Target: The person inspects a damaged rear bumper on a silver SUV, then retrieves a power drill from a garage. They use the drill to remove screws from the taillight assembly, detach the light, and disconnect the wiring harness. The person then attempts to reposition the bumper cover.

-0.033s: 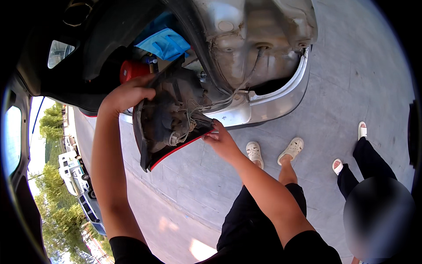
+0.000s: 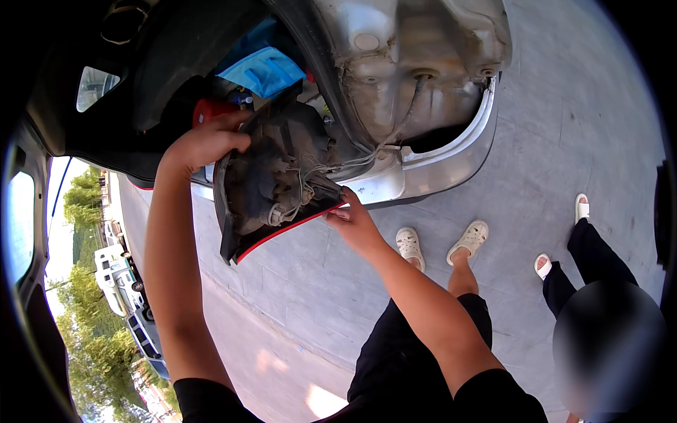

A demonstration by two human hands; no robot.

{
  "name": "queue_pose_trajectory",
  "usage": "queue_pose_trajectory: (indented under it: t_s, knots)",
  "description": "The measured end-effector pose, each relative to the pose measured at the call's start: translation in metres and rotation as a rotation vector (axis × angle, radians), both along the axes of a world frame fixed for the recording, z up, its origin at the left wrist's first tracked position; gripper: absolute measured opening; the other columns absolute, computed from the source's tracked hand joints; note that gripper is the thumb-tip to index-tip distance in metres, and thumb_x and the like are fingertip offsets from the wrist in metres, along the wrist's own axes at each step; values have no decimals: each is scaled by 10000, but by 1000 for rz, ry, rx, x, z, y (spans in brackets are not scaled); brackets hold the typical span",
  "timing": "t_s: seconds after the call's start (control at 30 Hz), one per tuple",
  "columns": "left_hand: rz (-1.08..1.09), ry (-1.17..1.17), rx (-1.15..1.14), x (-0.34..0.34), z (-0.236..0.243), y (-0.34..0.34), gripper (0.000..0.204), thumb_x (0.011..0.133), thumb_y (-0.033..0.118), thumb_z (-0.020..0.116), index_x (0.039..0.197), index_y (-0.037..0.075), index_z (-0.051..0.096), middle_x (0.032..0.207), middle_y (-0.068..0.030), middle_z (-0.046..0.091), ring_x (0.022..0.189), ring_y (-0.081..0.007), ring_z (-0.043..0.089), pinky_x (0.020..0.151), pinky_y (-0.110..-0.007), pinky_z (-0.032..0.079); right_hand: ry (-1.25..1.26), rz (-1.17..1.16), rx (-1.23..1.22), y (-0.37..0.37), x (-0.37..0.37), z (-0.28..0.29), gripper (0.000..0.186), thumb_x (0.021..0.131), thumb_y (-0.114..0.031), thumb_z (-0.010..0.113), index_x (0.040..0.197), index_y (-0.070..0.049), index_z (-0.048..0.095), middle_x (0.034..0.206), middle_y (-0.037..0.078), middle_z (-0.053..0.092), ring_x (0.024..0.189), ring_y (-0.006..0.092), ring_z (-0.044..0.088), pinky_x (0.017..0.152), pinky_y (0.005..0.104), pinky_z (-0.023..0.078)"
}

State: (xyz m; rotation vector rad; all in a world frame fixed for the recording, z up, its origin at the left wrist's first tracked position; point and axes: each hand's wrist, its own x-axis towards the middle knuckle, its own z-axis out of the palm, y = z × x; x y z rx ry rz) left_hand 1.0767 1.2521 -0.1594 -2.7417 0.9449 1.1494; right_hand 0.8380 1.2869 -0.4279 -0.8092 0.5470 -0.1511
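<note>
Between my hands is a car tail light (image 2: 271,169), its dusty black back turned up toward me and a red lens edge showing below. My left hand (image 2: 208,146) grips its upper left rim, thumb on the back side. At the lower right corner, my right hand (image 2: 352,220) pinches the edge by the red strip. Thin wires (image 2: 345,166) run from the bulb sockets on its back to the car body. A bare, dirty recess (image 2: 395,92) in the silver rear corner shows where the wiring enters. The lens face is hidden.
The open boot holds a blue bag (image 2: 262,70) and a red round object (image 2: 211,111). A silver bumper (image 2: 451,166) curves below the recess. Another person in white slippers (image 2: 543,265) stands on the grey paving at right. Parked vehicles (image 2: 120,278) stand far left.
The tail light has tilted slightly, its lower left corner rising a little. Both hands keep their hold, and the wires stay attached.
</note>
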Motion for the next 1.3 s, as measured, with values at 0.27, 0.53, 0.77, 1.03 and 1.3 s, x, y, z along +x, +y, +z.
queue_pose_trajectory:
  t_s: [0.27, 0.53, 0.77, 1.03, 1.3]
  knots:
    - [40, 154, -170, 63, -34, -48, 667, 766, 107, 561, 1429, 43, 539, 1175, -131, 665, 1023, -191, 636, 947, -299, 504, 52, -457, 84, 19, 59, -13, 781, 907, -44, 696, 1526, 10, 222, 1496, 237, 350, 1282, 286, 551, 1005, 339, 491]
    - [-119, 210, -21, 92, -26, -62, 534, 923, 293, 642, 1427, 134, 562, 1350, -109, 583, 1263, -193, 507, 991, -295, 436, 259, -564, -164, 31, 61, -13, 763, 889, -12, 695, 1531, 10, 285, 1347, 180, 410, 1090, 261, 666, 870, 301, 561]
    - [221, 238, -760, 119, -48, 12, 538, 1018, 431, 474, 1403, 63, 542, 1423, -115, 563, 1366, -255, 476, 1112, -439, 358, 260, -353, -572, 17, 29, 0, 747, 845, 5, 705, 1502, -8, 349, 1254, 180, 490, 885, 241, 711, 742, 314, 574]
    - [1058, 439, -1397, -5, -165, 159, 571, 866, 157, 534, 1428, 96, 452, 1343, -100, 585, 1296, -245, 522, 1071, -464, 447, 483, -99, -1209, -4, 25, -6, 700, 825, -256, 766, 1406, -35, 445, 1058, 143, 588, 747, 307, 685, 593, 385, 564]
    - [918, 632, -1243, -128, -245, 132, 762, 945, 189, 694, 1546, 90, 235, 1496, -143, 387, 1404, -309, 398, 1099, -488, 434, 394, -105, -1201, -12, 6, 11, 750, 785, -218, 783, 1410, -48, 407, 1136, 154, 539, 750, 318, 691, 601, 394, 569]
